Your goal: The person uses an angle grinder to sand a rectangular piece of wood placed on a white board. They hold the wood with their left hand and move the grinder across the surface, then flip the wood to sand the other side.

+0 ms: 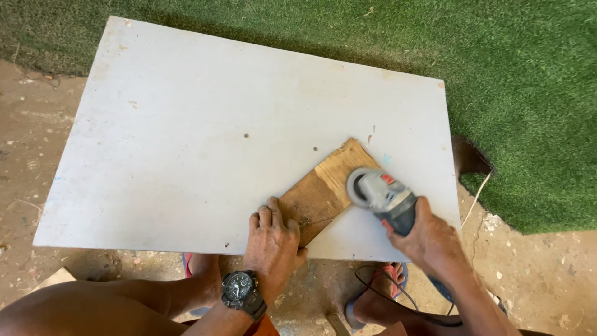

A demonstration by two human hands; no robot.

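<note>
A small square wooden board (pixel 323 186), part dark and part pale, lies diagonally near the front edge of a large white panel (pixel 186 137). My left hand (pixel 272 246), with a black wristwatch (pixel 241 290) on its wrist, presses flat on the board's near corner. My right hand (pixel 429 239) grips the body of a grey and blue angle grinder (pixel 380 194). Its round head rests on the board's right side.
Green artificial turf (pixel 528 87) covers the ground behind and to the right of the panel. Bare dirt floor (pixel 25 162) shows at the left and front. My feet in sandals and the grinder's black cord (pixel 373 280) lie under the panel's front edge.
</note>
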